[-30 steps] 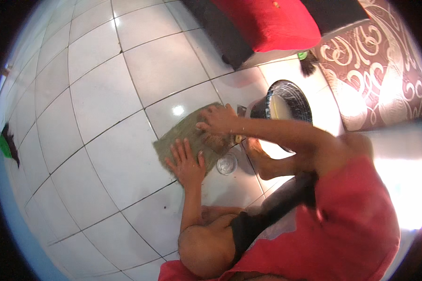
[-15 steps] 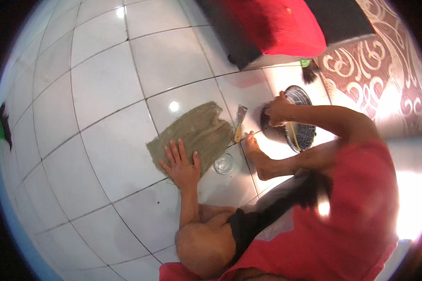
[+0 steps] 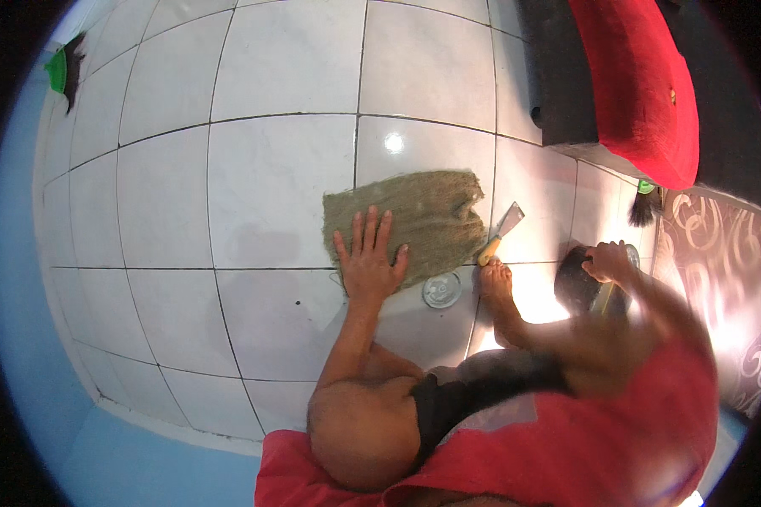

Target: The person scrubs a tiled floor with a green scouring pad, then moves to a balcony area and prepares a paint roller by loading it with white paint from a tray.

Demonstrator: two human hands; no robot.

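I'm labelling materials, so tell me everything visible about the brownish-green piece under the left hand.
The brownish-green piece looks like coarse, fibrous cloth or matting, roughly rectangular and longer from side to side. Its edges look frayed; the right one is notched, with a small fold or crease beside it. It lies flat on the white tiled floor, with the left hand resting palm down on its lower left part. A scraper lies close to its lower right corner; whether they touch is unclear.
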